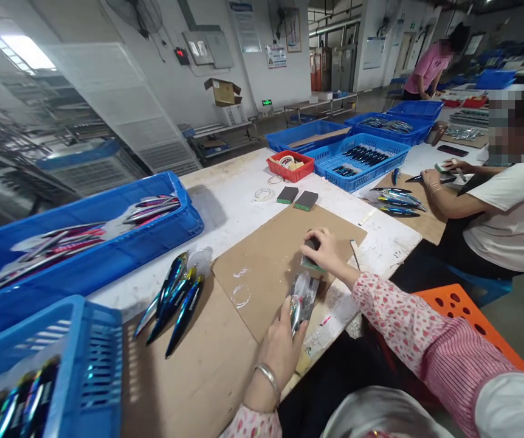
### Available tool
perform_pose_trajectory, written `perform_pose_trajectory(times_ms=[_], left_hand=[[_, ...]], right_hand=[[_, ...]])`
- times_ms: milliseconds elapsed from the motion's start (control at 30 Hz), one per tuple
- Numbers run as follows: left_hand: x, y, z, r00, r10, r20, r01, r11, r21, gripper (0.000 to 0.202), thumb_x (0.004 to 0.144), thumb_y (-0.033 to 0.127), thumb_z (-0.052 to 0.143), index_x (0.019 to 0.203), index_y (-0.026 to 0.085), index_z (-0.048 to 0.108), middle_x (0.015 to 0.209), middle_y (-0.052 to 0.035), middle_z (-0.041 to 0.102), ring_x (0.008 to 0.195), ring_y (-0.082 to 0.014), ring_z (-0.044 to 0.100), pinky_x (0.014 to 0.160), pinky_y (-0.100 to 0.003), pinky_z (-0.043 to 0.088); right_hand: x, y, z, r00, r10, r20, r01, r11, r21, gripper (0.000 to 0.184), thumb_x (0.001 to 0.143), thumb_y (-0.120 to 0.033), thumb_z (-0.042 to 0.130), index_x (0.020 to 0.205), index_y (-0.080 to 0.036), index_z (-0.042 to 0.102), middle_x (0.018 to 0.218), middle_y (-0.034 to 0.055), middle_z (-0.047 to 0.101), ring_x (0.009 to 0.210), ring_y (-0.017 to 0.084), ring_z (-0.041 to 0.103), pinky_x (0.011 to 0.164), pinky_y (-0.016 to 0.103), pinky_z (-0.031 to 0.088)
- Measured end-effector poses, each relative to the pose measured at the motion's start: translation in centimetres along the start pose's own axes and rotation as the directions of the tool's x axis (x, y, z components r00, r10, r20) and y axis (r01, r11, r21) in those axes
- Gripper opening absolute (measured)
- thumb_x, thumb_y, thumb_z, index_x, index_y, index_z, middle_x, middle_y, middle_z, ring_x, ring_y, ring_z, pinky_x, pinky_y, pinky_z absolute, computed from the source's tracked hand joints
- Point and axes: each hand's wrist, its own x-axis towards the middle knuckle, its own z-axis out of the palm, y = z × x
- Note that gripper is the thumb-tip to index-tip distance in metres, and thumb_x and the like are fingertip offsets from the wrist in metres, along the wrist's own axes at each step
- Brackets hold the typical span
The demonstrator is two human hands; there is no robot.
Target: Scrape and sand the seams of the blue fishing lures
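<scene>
My left hand (280, 340), wearing a bracelet, is closed around a shiny fishing lure (295, 311) with a translucent tab at its far end. A dark grey strip (310, 297) shows beside the lure; what it is I cannot make out. In my right hand (330, 250) is a dark sanding block (310, 264) with a green edge, held against or just above the tab. Both hands are over a sheet of brown cardboard (262, 261). To the left lie several blue-black lures (184, 304). Two more sanding blocks (306, 200) rest at the cardboard's far edge.
Blue bins (152, 243) of lures stand at left, with a blue basket (100, 359) nearer. Farther off are a red tray (292, 173), a tape roll (264, 194) and a basket of dark lures (362, 176). A co-worker (508, 213) sits at right beside an orange stool (462, 310).
</scene>
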Motion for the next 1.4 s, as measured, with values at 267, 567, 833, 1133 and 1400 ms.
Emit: perform_pose_trajectory(times_ms=[267, 567, 833, 1133, 1400], left_hand=[[0.5, 1.3, 0.3, 0.988, -0.151, 0.025, 0.145, 0.974, 0.172, 0.055, 0.095, 0.033, 0.036, 0.144, 0.010, 0.027, 0.110, -0.0200, 0.068, 0.093, -0.0267, 0.069, 0.076, -0.033, 0.048], [-1.4, 0.8, 0.4, 0.980, -0.092, -0.177, 0.113, 0.988, 0.107, 0.056, 0.096, 0.043, 0.028, 0.145, 0.016, 0.028, 0.125, -0.0189, 0.060, 0.096, -0.0262, 0.066, 0.073, -0.033, 0.047], [-1.4, 0.8, 1.1, 0.953, -0.136, -0.272, 0.161, 0.984, 0.073, 0.040, 0.092, 0.035, 0.042, 0.126, 0.013, 0.046, 0.112, -0.0158, 0.061, 0.096, -0.0262, 0.065, 0.075, -0.034, 0.049], [-0.7, 0.9, 0.3, 0.991, -0.131, 0.021, 0.129, 0.989, 0.068, 0.047, 0.095, 0.034, 0.036, 0.133, 0.008, 0.035, 0.101, -0.0184, 0.070, 0.096, -0.0288, 0.067, 0.076, -0.034, 0.046], [-0.8, 0.9, 0.9, 0.990, -0.139, -0.011, 0.140, 0.989, 0.040, 0.042, 0.095, 0.034, 0.035, 0.129, 0.010, 0.037, 0.095, -0.0168, 0.071, 0.089, -0.0285, 0.069, 0.071, -0.034, 0.048]], right_hand=[[-5.3, -3.0, 1.2, 0.951, -0.247, 0.185, 0.266, 0.960, -0.083, 0.026, 0.081, -0.041, 0.066, 0.102, -0.026, 0.064, 0.122, 0.0061, 0.051, 0.116, 0.025, 0.040, 0.094, 0.040, 0.037], [0.7, 0.6, -0.9, 0.998, 0.033, -0.048, -0.030, 0.998, 0.058, 0.019, 0.079, -0.033, 0.065, 0.094, -0.021, 0.065, 0.102, 0.0041, 0.056, 0.101, 0.021, 0.050, 0.093, 0.036, 0.038], [-1.7, 0.5, 0.9, 0.981, 0.025, 0.190, -0.028, 0.999, 0.014, 0.037, 0.078, -0.048, 0.069, 0.108, -0.025, 0.064, 0.109, 0.0046, 0.054, 0.107, 0.023, 0.047, 0.094, 0.037, 0.038], [-4.8, -0.4, 0.6, 0.947, -0.010, 0.320, 0.044, 0.994, -0.097, 0.032, 0.081, -0.039, 0.066, 0.112, -0.030, 0.064, 0.113, 0.0041, 0.053, 0.108, 0.023, 0.044, 0.092, 0.038, 0.039], [-3.4, -0.7, 0.2, 0.955, 0.021, 0.295, 0.047, 0.974, -0.223, 0.029, 0.082, -0.037, 0.061, 0.110, -0.028, 0.064, 0.120, 0.0053, 0.052, 0.111, 0.027, 0.042, 0.088, 0.042, 0.040]])
